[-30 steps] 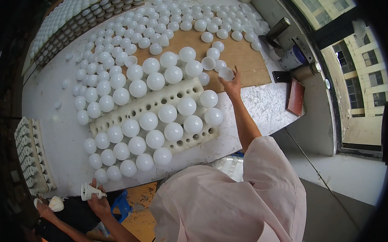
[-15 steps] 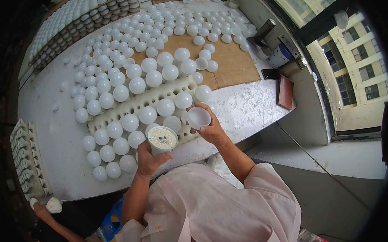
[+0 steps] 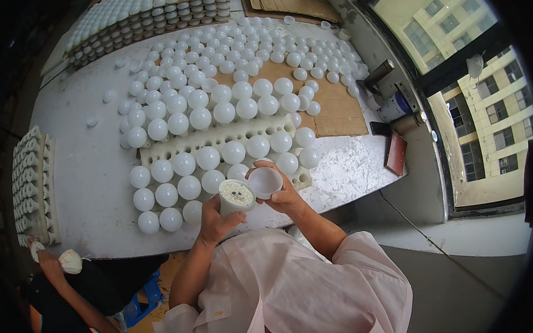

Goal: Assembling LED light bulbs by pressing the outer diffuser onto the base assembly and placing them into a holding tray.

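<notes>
In my left hand [image 3: 217, 225] is a white LED bulb body [image 3: 236, 195], its round face with small yellowish chips turned up toward me. My right hand [image 3: 289, 198] grips a hollow white bulb cover [image 3: 265, 183] by its side, with its open rim facing me. The cover is beside the bulb body, close to its right edge. Just beyond both hands lies a pale tray with holes [image 3: 220, 136], holding rows of bulbs with round white tops [image 3: 208, 158]. Part of the nearest row is hidden behind my left hand.
Many loose white covers [image 3: 242, 52] lie on the table and a cardboard sheet [image 3: 339, 113]. Stacked bulb trays [image 3: 148, 19] stand far left, egg-crate trays [image 3: 33, 186] near left. Another person's hand [image 3: 51, 267] is at lower left. A red notebook [image 3: 396, 154] lies near the window.
The bulb body and cover have come closer together, and the cover is lower. The view has shifted, so the table appears moved rightward. The other person's hand has also moved slightly.
</notes>
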Available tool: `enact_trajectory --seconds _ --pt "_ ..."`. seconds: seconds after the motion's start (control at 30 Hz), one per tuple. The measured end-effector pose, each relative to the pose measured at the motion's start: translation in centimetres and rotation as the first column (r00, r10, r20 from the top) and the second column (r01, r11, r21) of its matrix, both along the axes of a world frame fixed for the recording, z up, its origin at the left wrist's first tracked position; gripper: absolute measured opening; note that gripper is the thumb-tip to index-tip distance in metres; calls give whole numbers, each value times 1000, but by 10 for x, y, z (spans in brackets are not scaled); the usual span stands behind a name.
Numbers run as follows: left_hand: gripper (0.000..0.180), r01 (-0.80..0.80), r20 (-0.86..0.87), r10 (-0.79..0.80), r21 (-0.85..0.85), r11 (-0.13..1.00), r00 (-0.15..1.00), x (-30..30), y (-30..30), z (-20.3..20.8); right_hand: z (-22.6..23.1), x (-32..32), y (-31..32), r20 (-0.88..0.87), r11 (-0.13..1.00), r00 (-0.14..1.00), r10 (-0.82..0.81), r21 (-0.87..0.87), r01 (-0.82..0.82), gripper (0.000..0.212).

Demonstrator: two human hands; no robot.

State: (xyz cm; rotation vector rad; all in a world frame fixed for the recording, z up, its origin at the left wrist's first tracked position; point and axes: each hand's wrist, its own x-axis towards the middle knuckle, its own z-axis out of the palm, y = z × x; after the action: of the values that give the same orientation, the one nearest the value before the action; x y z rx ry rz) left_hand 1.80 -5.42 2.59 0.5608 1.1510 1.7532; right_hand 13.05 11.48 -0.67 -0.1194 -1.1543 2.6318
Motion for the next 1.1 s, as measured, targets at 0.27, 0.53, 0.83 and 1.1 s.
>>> enact_trajectory --seconds 0.27,0.53,0.83,1.1 --pt "29 22 -11 -22 -20 1000 1000 -8 -20 -8 4 -8 -4 10 997 998 69 30 -69 89" --pt "37 99 -78 -116 -192 976 990 -26 -29 9 38 -10 4 150 649 989 0 752 -114 91" --pt "48 136 -432 -359 -465 875 828 -34 -31 11 71 -21 -21 391 221 912 123 885 -409 88" --pt "46 153 -378 -335 -437 886 863 -28 -40 4 58 -27 -30 302 186 925 231 919 -347 81"
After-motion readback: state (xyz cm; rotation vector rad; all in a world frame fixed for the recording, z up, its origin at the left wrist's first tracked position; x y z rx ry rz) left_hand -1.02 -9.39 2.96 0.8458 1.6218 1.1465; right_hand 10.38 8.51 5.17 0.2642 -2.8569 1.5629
